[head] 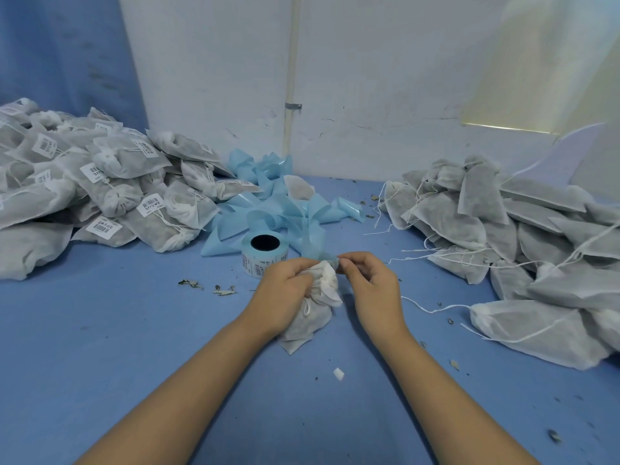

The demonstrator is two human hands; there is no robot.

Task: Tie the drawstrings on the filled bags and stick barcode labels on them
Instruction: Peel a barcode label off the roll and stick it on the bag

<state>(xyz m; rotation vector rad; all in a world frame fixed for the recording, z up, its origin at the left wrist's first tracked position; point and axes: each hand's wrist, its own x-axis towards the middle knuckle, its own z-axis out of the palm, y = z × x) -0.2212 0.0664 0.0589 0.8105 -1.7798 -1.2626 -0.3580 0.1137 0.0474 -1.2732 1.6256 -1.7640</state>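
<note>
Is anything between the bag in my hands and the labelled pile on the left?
Nothing large. Only a few leaf scraps lie on the table between the bag and the labelled pile. The label roll stands close behind that path.

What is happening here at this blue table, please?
A person is working on one filled bag in the middle of the table. The left hand grips its neck, and the right hand pinches at the gathered mouth. No label shows on it. A label roll stands just behind the hands. The labelled pile lies on the left, and the unlabelled pile, with loose strings, on the right.
</note>
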